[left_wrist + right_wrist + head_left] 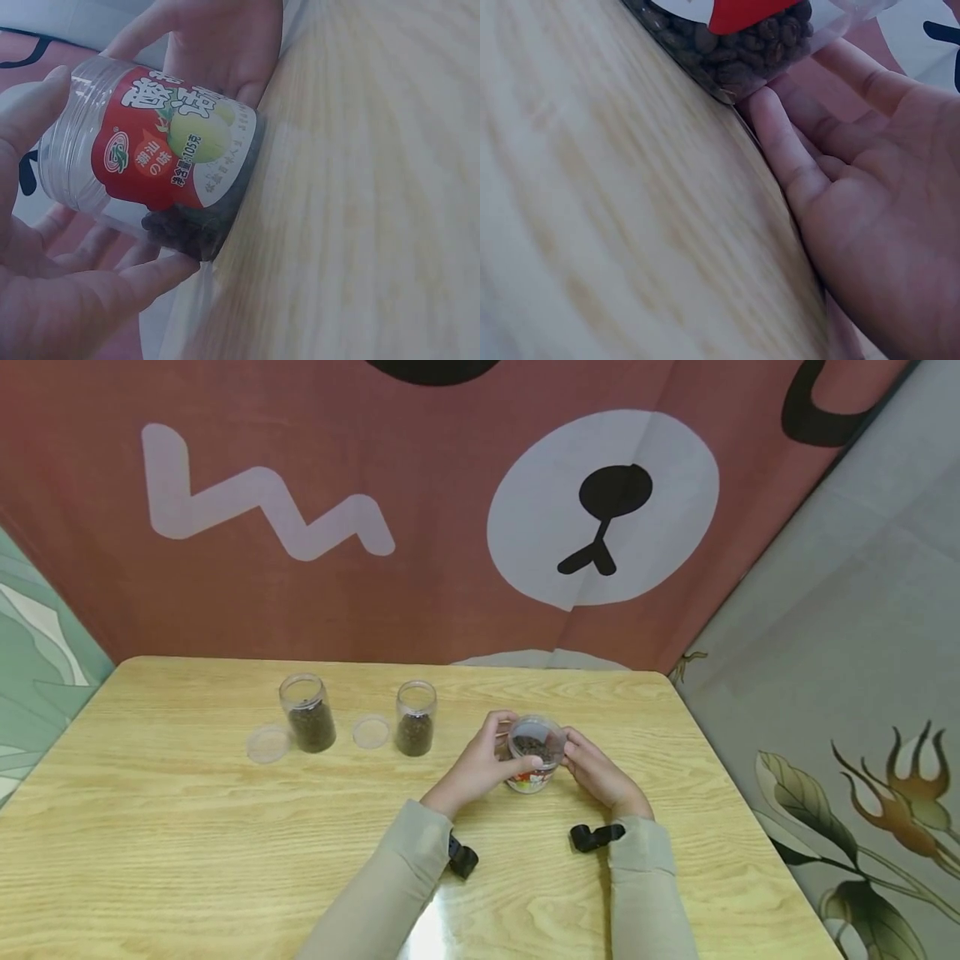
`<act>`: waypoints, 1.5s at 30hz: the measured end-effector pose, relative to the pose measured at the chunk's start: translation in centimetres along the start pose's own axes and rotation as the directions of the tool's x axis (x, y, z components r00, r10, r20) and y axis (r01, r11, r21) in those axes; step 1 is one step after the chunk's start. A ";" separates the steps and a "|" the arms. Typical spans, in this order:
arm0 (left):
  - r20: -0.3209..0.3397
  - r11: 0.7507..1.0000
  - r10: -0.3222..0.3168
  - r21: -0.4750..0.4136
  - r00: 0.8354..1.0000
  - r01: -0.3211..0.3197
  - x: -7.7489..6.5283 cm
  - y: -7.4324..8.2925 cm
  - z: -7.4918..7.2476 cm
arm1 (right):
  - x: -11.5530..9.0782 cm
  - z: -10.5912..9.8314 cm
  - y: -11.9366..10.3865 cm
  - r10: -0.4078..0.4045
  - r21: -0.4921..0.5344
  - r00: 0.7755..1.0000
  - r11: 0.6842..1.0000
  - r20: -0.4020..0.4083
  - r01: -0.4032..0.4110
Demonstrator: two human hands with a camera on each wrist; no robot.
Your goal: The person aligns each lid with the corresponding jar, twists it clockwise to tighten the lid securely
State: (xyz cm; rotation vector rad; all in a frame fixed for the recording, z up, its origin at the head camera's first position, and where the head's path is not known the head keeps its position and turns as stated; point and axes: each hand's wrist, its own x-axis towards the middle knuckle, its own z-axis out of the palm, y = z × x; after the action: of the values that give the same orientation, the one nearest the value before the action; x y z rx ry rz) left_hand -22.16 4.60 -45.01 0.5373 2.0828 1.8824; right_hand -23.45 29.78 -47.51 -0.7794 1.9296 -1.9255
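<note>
In the grasp of the left hand (480, 770), with curled fingers behind and a thumb across the front near the rim, and of the right hand (600, 770), with bent fingers against the opposite side: a round jar (529, 778) of clear, glossy material, base down on the wood-grained surface (187, 835). Around its curved wall, a smooth red-and-white label (176, 142) with pale green fruit and printed characters. Behind the see-through wall, a heap of brown pieces (742, 56), rounded and bean-like. Around the wrists, black devices (462, 858) and beige sleeves (401, 868) of softly creased cloth.

To the left, well apart, upright and partly filled with dark, grainy contents: a slim jar (416, 735) and a wider jar (311, 727), both clear cylinders. Flat between them, a thin transparent lid (371, 732); just beyond the wider one, a second disc (268, 744). At the back, a reddish-brown cloth (435, 568) with a white oval, black muzzle print and pale zigzag. To the right, a grey cloth (847, 610) with leaves and curling orange petals.
</note>
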 end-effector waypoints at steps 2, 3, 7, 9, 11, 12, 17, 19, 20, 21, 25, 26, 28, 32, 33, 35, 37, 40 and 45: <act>0.000 1.000 0.002 0.000 1.000 -0.002 0.0 -0.1 0.0 | 0.0 0.1 -0.1 0.020 0.029 1.000 0.999 -0.010 -0.020; 0.001 1.000 0.004 -0.003 1.000 -0.004 0.0 -0.1 0.0 | 0.0 0.1 -0.2 0.030 0.042 0.999 0.999 -0.016 -0.030; 0.004 1.000 0.013 0.001 1.000 -0.013 0.1 -0.2 -0.1 | 0.2 0.0 -0.3 0.069 0.063 0.997 0.996 -0.025 -0.067; 0.006 1.000 0.021 0.002 1.000 -0.021 0.2 -0.2 -0.2 | 0.2 0.0 -0.2 0.080 0.052 0.996 0.996 -0.027 -0.079; 0.010 1.000 0.026 -0.003 1.000 -0.026 0.2 -0.3 -0.3 | 0.2 -0.2 -0.1 0.078 0.029 0.997 0.997 -0.025 -0.077; 0.011 1.000 0.025 -0.006 1.000 -0.025 0.3 -0.3 -0.3 | 0.1 -0.2 0.0 0.076 0.019 0.997 0.997 -0.025 -0.075; 0.015 1.000 0.017 -0.019 1.000 -0.017 0.3 -0.4 -0.2 | 0.0 -0.4 0.2 0.055 -0.089 0.998 0.994 -0.032 -0.057; 0.013 1.000 0.019 -0.018 1.000 -0.018 0.3 -0.5 -0.2 | 0.0 -0.4 0.2 0.050 -0.100 0.998 0.994 -0.024 -0.052; 0.013 1.000 0.021 -0.016 1.000 -0.021 0.4 -0.5 -0.2 | 0.1 -0.4 0.2 0.051 -0.097 0.999 0.994 -0.017 -0.052; 0.014 1.000 0.024 -0.014 1.000 -0.024 0.3 -0.5 -0.2 | 0.1 -0.4 0.2 0.054 -0.094 0.999 0.994 -0.009 -0.054; 0.022 0.999 0.039 -0.013 0.999 -0.038 0.3 -0.4 -0.3 | 0.3 -0.2 0.1 0.091 -0.094 0.996 0.992 0.016 -0.089; 0.024 0.999 0.042 -0.014 0.999 -0.042 0.3 -0.4 -0.3 | 0.4 -0.2 0.1 0.100 -0.102 0.995 0.990 0.015 -0.098; 0.029 0.999 0.048 -0.015 0.998 -0.048 0.3 -0.4 -0.3 | 0.4 0.0 0.0 0.112 -0.116 0.994 0.987 0.009 -0.110; 0.041 0.998 0.058 -0.021 0.998 -0.057 0.3 -0.5 -0.5 | 0.4 0.2 -0.1 0.110 -0.139 0.994 0.984 -0.002 -0.109; 0.044 0.998 0.058 -0.023 0.997 -0.057 0.3 -0.6 -0.5 | 0.4 0.2 -0.1 0.108 -0.142 0.994 0.984 -0.004 -0.108; 0.052 0.998 0.053 -0.023 0.997 -0.052 0.2 -0.5 -0.6 | 0.4 0.2 -0.1 0.107 -0.148 0.994 0.983 -0.008 -0.107; 0.060 0.999 0.045 -0.020 0.997 -0.044 0.2 -0.6 -0.8 | 0.4 0.2 -0.1 0.106 -0.148 0.994 0.983 -0.010 -0.106; 0.079 0.999 0.041 -0.005 0.996 -0.040 0.2 -0.6 -0.9 | 0.4 0.2 -0.1 0.103 -0.147 0.995 0.984 -0.009 -0.103; 0.117 0.999 0.049 0.017 0.992 -0.052 0.4 -0.7 -1.1 | 0.3 0.0 0.1 0.105 -0.151 0.994 0.983 -0.012 -0.105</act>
State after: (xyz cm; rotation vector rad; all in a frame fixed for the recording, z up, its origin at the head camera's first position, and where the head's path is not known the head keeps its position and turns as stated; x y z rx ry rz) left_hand -23.03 3.76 -45.62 0.6936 2.0326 1.8131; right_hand -23.70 29.57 -47.53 -0.6985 2.0945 -1.7373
